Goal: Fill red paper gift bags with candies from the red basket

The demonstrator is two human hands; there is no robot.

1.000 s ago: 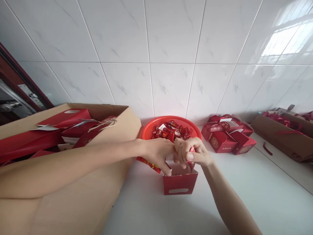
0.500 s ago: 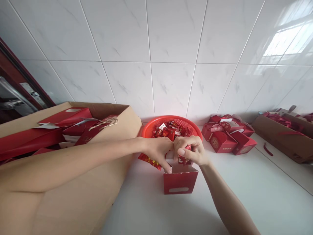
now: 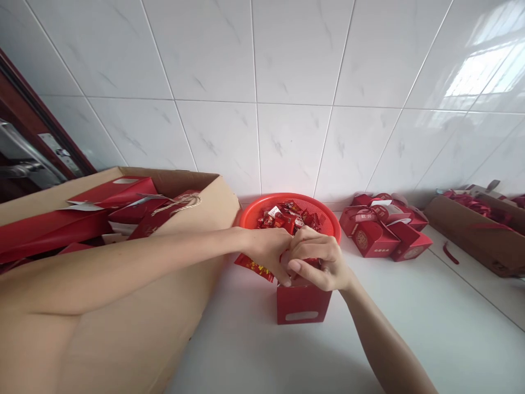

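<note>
A small red paper box (image 3: 304,305) stands open-topped on the white counter, with a pale oval cutout in its front. My left hand (image 3: 268,250) grips the box's left upper edge, thumb at the rim and fingers mostly hidden. My right hand (image 3: 319,258) is curled over the opening, fingertips pointing in; a bit of red shows behind its thumb, but what the fingers hold is hidden. Just behind both hands sits a red plastic basket (image 3: 333,216) of wrapped candies (image 3: 283,216). Left of the box lies a red packet with yellow print (image 3: 254,266), partly under my left hand.
At left a large cardboard carton (image 3: 223,200) holds red boxes (image 3: 115,191). Several closed red gift boxes (image 3: 375,235) are grouped at right, near a dark red ribbon piece (image 3: 450,253). Farther right is a cardboard tray (image 3: 471,235) with red ribbons. A tiled wall (image 3: 295,142) rises behind.
My right hand has lowered over the box opening, and the red wrapped candy seen in it before is now hidden. My left hand stays at the box. The view has shifted slightly.
</note>
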